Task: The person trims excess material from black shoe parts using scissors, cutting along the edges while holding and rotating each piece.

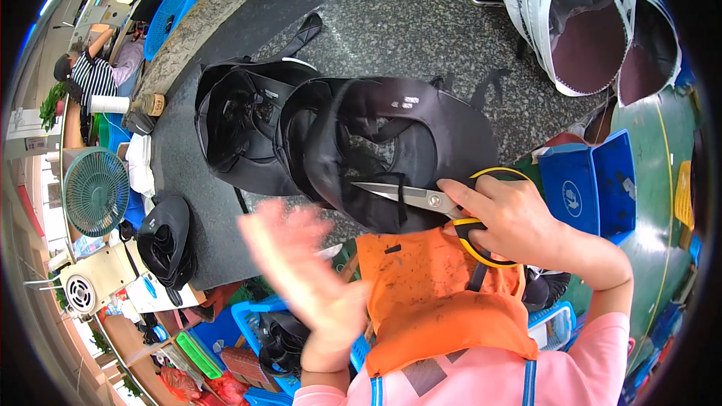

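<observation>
My right hand is closed round the handles of a pair of scissors with black and yellow grips. Their silver blades point left, over the near edge of a black hat-like fabric piece with a wide brim and a round opening. A narrow black strip lies by the blades; I cannot tell whether they are cutting it. Blurred by motion, my left hand is raised left of the scissors, fingers stretched out and nothing in it. More black pieces of the same kind overlap to the left on the speckled stone table.
Another black piece lies at the table's left edge. White-edged strips hang round dark red rolls at the far right. A blue bin stands right of the table, a blue basket below left. A person sits far left.
</observation>
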Tool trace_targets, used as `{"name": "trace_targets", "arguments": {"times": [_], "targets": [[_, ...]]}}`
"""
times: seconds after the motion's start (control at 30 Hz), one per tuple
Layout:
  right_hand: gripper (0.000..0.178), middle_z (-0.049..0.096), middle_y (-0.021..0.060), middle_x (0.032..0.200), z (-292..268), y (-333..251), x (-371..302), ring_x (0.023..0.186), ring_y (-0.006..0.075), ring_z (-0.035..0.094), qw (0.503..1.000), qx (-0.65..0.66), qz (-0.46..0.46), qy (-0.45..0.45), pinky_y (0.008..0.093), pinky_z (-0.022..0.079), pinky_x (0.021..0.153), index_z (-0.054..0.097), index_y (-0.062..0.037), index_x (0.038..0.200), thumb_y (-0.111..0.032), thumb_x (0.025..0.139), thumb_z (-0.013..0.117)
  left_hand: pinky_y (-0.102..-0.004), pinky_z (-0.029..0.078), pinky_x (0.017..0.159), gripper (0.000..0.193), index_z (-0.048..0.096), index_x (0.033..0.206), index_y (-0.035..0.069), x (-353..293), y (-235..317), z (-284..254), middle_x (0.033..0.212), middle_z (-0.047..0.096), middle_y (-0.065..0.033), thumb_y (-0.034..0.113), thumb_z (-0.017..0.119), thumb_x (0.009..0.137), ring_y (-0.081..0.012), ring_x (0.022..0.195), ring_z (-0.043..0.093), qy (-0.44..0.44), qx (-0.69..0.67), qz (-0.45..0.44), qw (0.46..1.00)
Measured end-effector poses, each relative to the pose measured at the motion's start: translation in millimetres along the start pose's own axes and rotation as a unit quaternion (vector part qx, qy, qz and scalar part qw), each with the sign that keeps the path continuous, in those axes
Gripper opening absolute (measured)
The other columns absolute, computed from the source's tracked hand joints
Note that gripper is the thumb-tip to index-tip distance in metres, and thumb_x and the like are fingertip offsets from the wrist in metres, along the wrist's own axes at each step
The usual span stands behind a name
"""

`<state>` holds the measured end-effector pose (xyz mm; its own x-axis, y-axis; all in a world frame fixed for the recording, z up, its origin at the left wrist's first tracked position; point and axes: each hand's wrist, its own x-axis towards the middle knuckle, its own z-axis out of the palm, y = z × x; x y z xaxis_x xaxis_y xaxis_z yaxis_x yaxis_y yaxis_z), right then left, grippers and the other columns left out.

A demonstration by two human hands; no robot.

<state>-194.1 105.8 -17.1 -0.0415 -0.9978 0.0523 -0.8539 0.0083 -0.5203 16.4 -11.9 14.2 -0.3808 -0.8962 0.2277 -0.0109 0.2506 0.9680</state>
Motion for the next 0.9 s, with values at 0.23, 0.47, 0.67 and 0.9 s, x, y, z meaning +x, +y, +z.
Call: {"name": "trace_targets", "arguments": {"times": [0.23,0.47,0.67,0.9], "targets": [[0.058,0.058,0.0098,0.078,-5.8,-6.0,-11.9,0.066,0.0273,0.061,0.998,0.032,0.016,0.047,0.0385,0.051,0.058,0.057,-0.0055,0.124,-0.013,0.069,0.074,-0.0394,0.048,0.091,0.044,0.062,0.118,0.001,168.9,15.6,17.3,0.107,0.067,-0.0175,0.019,0.069,0.078,-0.0327,0.104,0.062,-0.374,0.471,0.126,0.789],[0.060,0.057,0.0065,0.080,-20.9,-17.3,-9.2,0.067,0.0153,0.055,0.949,0.253,0.087,0.164,0.0287,0.047,0.062,0.060,-0.0045,0.124,-0.009,0.070,0.084,-0.0441,0.049,0.080,0.019,0.060,0.099,0.002,158.1,-0.5,18.4,0.092,0.064,-0.0195,0.008,0.061,0.081,-0.0398,0.092,0.062,-0.336,0.407,0.149,0.836],[0.072,0.049,0.0071,0.082,-40.3,-7.9,0.6,0.070,0.0278,0.055,0.977,-0.045,0.016,0.207,0.0395,0.044,0.059,0.057,-0.0123,0.125,-0.011,0.056,0.080,-0.0285,0.053,0.072,0.026,0.062,0.111,-0.004,117.9,21.0,-4.8,0.097,0.070,-0.0098,0.004,0.062,0.086,-0.0141,0.080,0.067,-0.344,-0.043,-0.288,0.892],[0.071,0.047,0.0074,0.083,-63.1,-5.4,4.3,0.072,0.0267,0.053,0.988,-0.081,-0.050,0.124,0.0391,0.042,0.059,0.058,-0.0127,0.121,-0.013,0.053,0.078,-0.0280,0.057,0.078,0.023,0.062,0.111,-0.003,78.2,25.8,-7.7,0.100,0.070,-0.0099,-0.002,0.064,0.088,-0.0150,0.086,0.068,-0.257,-0.186,-0.321,0.892]]}}
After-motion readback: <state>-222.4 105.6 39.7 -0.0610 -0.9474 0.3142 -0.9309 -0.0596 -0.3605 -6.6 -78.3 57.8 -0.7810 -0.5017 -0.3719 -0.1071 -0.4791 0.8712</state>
